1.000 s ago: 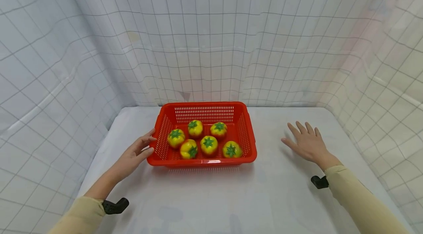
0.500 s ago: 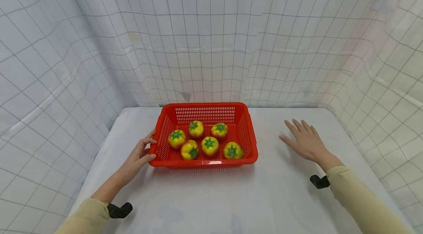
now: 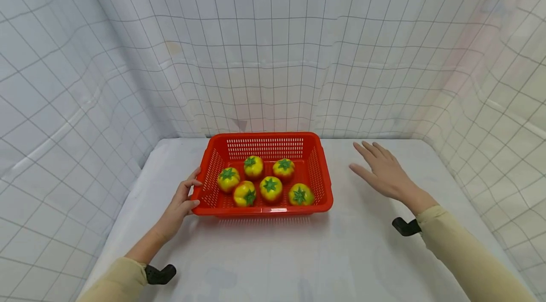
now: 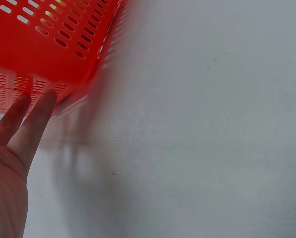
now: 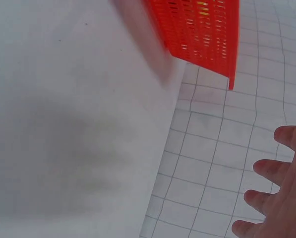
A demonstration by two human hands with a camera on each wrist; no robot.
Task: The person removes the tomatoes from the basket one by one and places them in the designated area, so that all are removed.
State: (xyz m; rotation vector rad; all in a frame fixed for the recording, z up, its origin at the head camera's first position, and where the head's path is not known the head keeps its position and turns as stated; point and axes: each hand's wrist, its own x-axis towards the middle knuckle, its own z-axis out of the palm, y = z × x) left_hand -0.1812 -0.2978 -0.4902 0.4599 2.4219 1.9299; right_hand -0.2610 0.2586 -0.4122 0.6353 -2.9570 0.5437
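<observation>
A red plastic basket [image 3: 264, 209] with slotted walls stands on the white table. In it lie several round yellow-and-red fruits with green star-shaped tops, one of them a fruit [image 3: 301, 195] near the front right corner. My left hand [image 3: 176, 209] touches the basket's left side, fingertips at the rim and thumb by the front left corner. In the left wrist view, two straight fingers [image 4: 36, 121] of it lie against the slotted wall. Right of the basket, my right hand [image 3: 386, 176] hovers apart from it, fingers spread and holding nothing.
White cloth with a dark grid [image 3: 264, 55] hangs behind the table and along both sides. The basket's back edge stands close to the rear cloth. White table surface [image 3: 273, 254] stretches in front of the basket. Each wrist carries a black device [image 3: 160, 274].
My left hand has moved slightly right, onto the basket's left rim. My right hand has moved left and away from me, towards the basket. The fruits lie as before.
</observation>
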